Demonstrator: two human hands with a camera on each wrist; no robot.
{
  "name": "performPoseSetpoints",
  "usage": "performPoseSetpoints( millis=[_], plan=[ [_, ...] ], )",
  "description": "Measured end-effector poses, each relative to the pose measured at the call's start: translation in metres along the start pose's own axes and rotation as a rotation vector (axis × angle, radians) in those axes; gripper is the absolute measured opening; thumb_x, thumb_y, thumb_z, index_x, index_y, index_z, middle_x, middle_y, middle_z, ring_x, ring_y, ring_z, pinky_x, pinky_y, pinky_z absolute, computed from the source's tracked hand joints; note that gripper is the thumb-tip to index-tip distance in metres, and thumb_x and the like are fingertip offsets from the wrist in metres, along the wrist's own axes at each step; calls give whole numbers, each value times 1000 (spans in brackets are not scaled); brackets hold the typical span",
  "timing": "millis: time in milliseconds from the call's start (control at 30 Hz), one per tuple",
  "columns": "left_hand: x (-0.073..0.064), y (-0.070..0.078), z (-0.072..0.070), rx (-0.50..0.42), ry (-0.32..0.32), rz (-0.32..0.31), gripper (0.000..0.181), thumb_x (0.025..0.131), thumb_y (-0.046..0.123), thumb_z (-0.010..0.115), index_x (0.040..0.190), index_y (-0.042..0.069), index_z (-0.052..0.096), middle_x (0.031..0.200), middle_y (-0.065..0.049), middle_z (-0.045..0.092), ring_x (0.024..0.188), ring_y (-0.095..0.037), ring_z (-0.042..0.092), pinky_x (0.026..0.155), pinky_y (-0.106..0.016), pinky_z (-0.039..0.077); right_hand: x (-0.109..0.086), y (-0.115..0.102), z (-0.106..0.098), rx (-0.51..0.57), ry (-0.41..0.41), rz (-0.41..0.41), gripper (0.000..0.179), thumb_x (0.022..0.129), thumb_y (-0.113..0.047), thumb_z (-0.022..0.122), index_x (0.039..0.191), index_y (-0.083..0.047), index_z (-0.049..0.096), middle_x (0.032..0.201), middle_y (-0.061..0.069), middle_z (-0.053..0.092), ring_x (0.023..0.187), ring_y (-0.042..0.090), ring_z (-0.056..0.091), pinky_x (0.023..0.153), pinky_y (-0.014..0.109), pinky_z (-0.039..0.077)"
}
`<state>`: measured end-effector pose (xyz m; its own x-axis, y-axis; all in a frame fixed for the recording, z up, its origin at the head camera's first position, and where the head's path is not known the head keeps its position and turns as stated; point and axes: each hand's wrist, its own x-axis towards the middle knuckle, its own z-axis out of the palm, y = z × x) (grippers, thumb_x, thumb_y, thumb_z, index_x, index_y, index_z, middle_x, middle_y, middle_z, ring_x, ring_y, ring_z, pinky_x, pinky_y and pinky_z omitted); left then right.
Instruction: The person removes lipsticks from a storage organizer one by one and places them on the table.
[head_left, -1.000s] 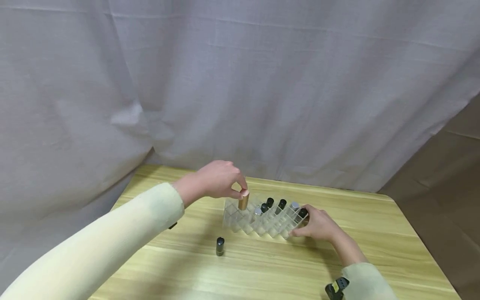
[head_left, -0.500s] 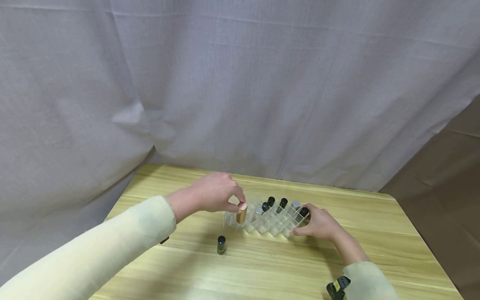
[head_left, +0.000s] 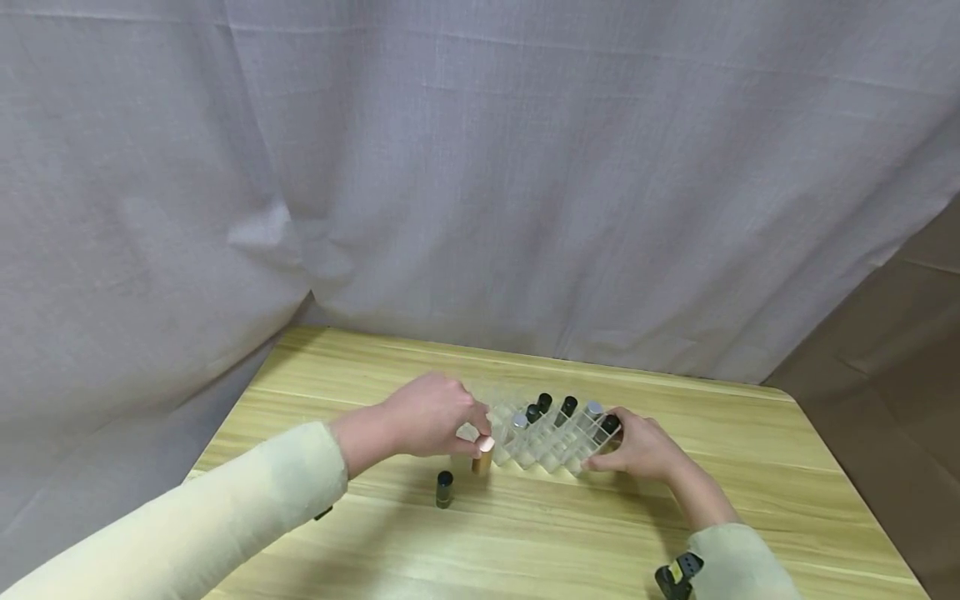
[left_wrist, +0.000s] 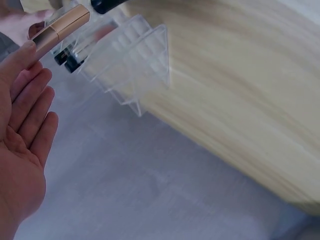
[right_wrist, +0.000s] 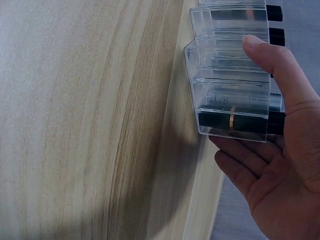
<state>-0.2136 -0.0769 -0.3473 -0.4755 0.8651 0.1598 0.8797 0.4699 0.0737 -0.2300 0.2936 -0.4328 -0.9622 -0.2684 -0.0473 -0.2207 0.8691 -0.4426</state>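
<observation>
Between thumb and fingertips my left hand (head_left: 429, 417) pinches a rose-gold lipstick tube (head_left: 482, 461). It is near the front of the left end of a clear lipstick organizer (head_left: 552, 457); the left wrist view shows the lipstick (left_wrist: 67, 26) apart from the slots' open space or in front of it, I cannot tell which. My right hand (head_left: 636, 450) grips the organizer's right end, thumb on the front and fingers underneath or behind in the right wrist view. Several black- and silver-capped lipsticks stand in its slots, among them a black tube with a gold band (right_wrist: 232, 120) at the right end.
A black lipstick tube (head_left: 445, 490) stands upright on the wooden table (head_left: 510, 542), just left of and nearer than the gold one. A grey cloth (head_left: 525, 183) hangs behind the table. A black device (head_left: 678, 575) is strapped at the right wrist.
My left hand has moved the rose-gold lipstick from above the organizer's left part down and towards me, close to the standing black tube. The right hand stays on the organizer.
</observation>
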Motion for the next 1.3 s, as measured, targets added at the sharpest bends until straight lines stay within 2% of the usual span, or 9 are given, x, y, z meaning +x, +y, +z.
performPoseSetpoints(
  millis=[300,700,900,1133,1300],
  plan=[
    [-6,7,21,9,-49,-19,8,94,30,81,87,29,78,88,18,76,66,3,55,63,-24,56,0,1,0,-1,-6,-2,94,68,-44,97,131,13,59,105,11,73,92,23,67,85,45,62],
    [-9,10,40,7,-77,-37,6,95,34,80,92,30,83,89,18,79,65,4,52,61,-24,55,-1,3,0,-3,-8,10,96,67,-48,97,132,13,59,105,12,73,91,23,67,83,43,61],
    [-9,11,48,5,-80,-49,9,97,36,78,94,29,84,86,14,79,60,3,48,57,-19,50,-1,2,0,-7,-5,10,96,68,-47,97,133,12,59,106,12,73,92,24,67,84,44,61],
    [-8,13,55,28,-100,-89,12,98,40,77,95,31,84,86,16,78,63,2,51,61,-21,52,-2,-1,-1,-9,-1,6,94,69,-45,97,134,12,59,107,12,73,93,24,67,84,44,60],
    [-8,14,59,43,-83,-108,11,96,41,78,92,31,83,84,18,77,63,0,52,61,-22,53,-2,-1,-2,-4,1,2,93,68,-45,97,133,11,60,106,10,73,93,23,66,83,43,60]
  ],
)
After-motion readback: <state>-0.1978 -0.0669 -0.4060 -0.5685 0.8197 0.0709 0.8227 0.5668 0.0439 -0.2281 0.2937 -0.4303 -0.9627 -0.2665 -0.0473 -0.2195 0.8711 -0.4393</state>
